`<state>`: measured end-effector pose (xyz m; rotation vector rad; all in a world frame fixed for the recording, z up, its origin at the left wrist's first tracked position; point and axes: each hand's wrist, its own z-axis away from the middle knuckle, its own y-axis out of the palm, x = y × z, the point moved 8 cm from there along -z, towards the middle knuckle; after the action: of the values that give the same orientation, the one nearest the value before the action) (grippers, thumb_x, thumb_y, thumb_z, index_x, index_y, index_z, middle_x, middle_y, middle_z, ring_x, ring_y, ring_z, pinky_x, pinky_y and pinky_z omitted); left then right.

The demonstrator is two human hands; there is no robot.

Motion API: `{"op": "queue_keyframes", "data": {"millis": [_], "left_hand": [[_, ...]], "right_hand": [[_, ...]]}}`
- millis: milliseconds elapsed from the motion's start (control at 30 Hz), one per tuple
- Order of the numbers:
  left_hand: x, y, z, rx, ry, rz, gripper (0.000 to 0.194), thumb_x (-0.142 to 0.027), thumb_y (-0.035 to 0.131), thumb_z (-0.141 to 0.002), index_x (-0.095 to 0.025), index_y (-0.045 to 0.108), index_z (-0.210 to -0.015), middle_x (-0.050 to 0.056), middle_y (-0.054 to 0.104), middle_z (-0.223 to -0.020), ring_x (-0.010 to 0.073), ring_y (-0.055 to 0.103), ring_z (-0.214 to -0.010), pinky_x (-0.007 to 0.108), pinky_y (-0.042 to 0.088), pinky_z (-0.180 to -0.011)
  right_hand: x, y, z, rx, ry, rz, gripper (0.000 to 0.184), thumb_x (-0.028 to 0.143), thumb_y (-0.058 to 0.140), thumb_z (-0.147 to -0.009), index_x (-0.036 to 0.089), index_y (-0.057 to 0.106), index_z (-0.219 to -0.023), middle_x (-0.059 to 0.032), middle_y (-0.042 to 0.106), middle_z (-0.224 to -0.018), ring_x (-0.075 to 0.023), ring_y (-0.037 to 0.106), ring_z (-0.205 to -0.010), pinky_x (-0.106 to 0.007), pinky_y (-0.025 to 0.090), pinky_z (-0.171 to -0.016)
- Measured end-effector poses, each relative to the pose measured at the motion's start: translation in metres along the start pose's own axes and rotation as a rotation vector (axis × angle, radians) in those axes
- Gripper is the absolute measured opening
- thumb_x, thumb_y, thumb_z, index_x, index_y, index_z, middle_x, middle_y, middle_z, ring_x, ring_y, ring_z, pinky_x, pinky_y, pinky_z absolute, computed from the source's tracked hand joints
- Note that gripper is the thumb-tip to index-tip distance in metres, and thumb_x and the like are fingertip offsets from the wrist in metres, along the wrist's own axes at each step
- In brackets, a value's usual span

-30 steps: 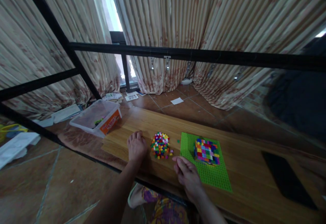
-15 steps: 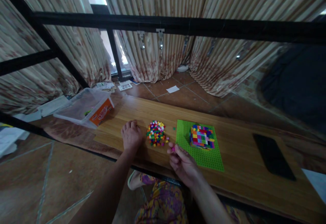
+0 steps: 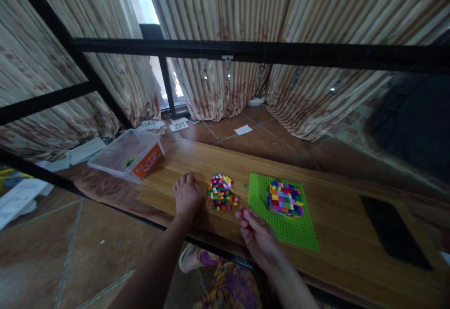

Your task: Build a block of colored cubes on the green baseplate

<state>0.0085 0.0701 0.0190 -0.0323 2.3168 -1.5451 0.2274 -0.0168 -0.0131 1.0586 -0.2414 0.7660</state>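
A heap of small coloured bricks [image 3: 221, 192] lies on the wooden table [image 3: 337, 234]. My left hand [image 3: 187, 193] rests on the wood just left of the heap, knuckles up and fingers curled under. My right hand [image 3: 258, 235] hovers at the near left corner of the green baseplate [image 3: 281, 213], fingertips pinched on a small pink brick [image 3: 242, 214]. On the baseplate stands a multicoloured block [image 3: 285, 199] built of such bricks.
A clear plastic box [image 3: 127, 154] with an orange label sits at the table's far left corner. A black phone [image 3: 393, 231] lies flat at the right. Black metal bars [image 3: 246, 52] cross above the table; curtains hang behind.
My right hand has closed its fingertips on a pink brick beside the heap and lifted slightly. The left hand stays put; the view shifted a little.
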Motion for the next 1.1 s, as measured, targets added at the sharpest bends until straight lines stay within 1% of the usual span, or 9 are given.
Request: {"op": "queue_keyframes", "data": {"millis": [100, 200, 400, 533, 733, 833, 900, 1000, 1100], "left_hand": [[0.001, 0.001, 0.000, -0.004, 0.007, 0.001, 0.029, -0.021, 0.041, -0.088, -0.018, 0.061, -0.109, 0.010, 0.061, -0.112, 0.0245, 0.053, -0.105, 0.039, 0.039, -0.090], [0.002, 0.001, 0.000, -0.014, 0.007, -0.001, 0.030, -0.021, 0.041, -0.088, -0.018, 0.062, -0.110, 0.010, 0.062, -0.112, 0.0241, 0.053, -0.104, 0.039, 0.039, -0.090], [0.002, 0.000, 0.000, -0.028, 0.014, 0.005, 0.029, -0.020, 0.040, -0.088, -0.017, 0.062, -0.108, 0.010, 0.062, -0.112, 0.0239, 0.053, -0.103, 0.039, 0.039, -0.091], [0.002, -0.001, 0.000, -0.029, 0.019, 0.011, 0.029, -0.020, 0.040, -0.088, -0.018, 0.062, -0.107, 0.010, 0.061, -0.111, 0.0235, 0.053, -0.103, 0.038, 0.039, -0.090], [0.002, -0.003, 0.000, -0.037, 0.021, 0.019, 0.030, -0.019, 0.039, -0.089, -0.017, 0.061, -0.109, 0.010, 0.062, -0.111, 0.0235, 0.053, -0.104, 0.038, 0.039, -0.090], [0.001, -0.002, 0.000, -0.036, 0.028, 0.008, 0.029, -0.020, 0.040, -0.088, -0.018, 0.062, -0.108, 0.010, 0.062, -0.111, 0.0237, 0.054, -0.103, 0.038, 0.039, -0.089], [0.001, -0.003, 0.000, -0.037, 0.034, 0.005, 0.029, -0.020, 0.040, -0.089, -0.018, 0.061, -0.108, 0.010, 0.062, -0.111, 0.0237, 0.054, -0.103, 0.038, 0.039, -0.089], [0.000, -0.004, 0.000, -0.027, 0.030, -0.005, 0.029, -0.021, 0.039, -0.089, -0.017, 0.061, -0.108, 0.010, 0.062, -0.111, 0.0243, 0.053, -0.103, 0.038, 0.039, -0.089], [0.000, -0.003, -0.001, -0.012, 0.021, -0.014, 0.029, -0.022, 0.039, -0.089, -0.018, 0.061, -0.107, 0.010, 0.062, -0.111, 0.0252, 0.053, -0.103, 0.039, 0.038, -0.089]], "right_hand": [[-0.003, -0.005, -0.002, -0.047, 0.004, -0.008, 0.031, 0.021, 0.088, -0.058, 0.017, 0.075, -0.086, -0.0039, 0.073, -0.088, -0.0087, 0.066, -0.076, -0.014, 0.054, -0.067], [-0.002, -0.003, -0.004, -0.019, -0.020, -0.009, 0.035, 0.020, 0.088, -0.057, 0.017, 0.075, -0.088, -0.0044, 0.073, -0.091, -0.0105, 0.067, -0.082, -0.018, 0.055, -0.076], [0.002, 0.009, -0.002, 0.084, -0.016, 0.062, 0.030, 0.026, 0.087, -0.061, 0.018, 0.072, -0.086, -0.0008, 0.071, -0.078, -0.0082, 0.063, -0.065, -0.017, 0.051, -0.059], [0.008, 0.015, -0.001, 0.119, -0.052, 0.093, 0.026, 0.029, 0.084, -0.066, 0.018, 0.071, -0.085, -0.0013, 0.071, -0.079, -0.0065, 0.059, -0.062, -0.016, 0.048, -0.057], [0.009, 0.015, -0.003, 0.093, -0.053, 0.088, 0.037, 0.029, 0.086, -0.062, 0.017, 0.072, -0.094, -0.0044, 0.072, -0.084, -0.0070, 0.061, -0.066, -0.015, 0.049, -0.059], [0.006, 0.011, -0.005, 0.048, -0.021, 0.049, 0.038, 0.026, 0.088, -0.058, 0.016, 0.073, -0.091, -0.0051, 0.073, -0.086, -0.0069, 0.062, -0.067, -0.015, 0.050, -0.059], [0.004, 0.009, -0.006, 0.017, -0.003, 0.018, 0.037, 0.024, 0.089, -0.056, 0.017, 0.074, -0.089, -0.0036, 0.072, -0.083, -0.0059, 0.060, -0.065, -0.014, 0.049, -0.057], [0.005, 0.010, -0.005, 0.007, -0.018, -0.014, 0.036, 0.023, 0.090, -0.055, 0.016, 0.074, -0.086, -0.0002, 0.069, -0.074, -0.0033, 0.055, -0.058, -0.011, 0.044, -0.051], [0.011, 0.011, -0.005, 0.024, -0.061, -0.026, 0.033, 0.024, 0.088, -0.056, 0.015, 0.073, -0.084, 0.0024, 0.064, -0.068, -0.0003, 0.046, -0.049, -0.010, 0.036, -0.043]]}}
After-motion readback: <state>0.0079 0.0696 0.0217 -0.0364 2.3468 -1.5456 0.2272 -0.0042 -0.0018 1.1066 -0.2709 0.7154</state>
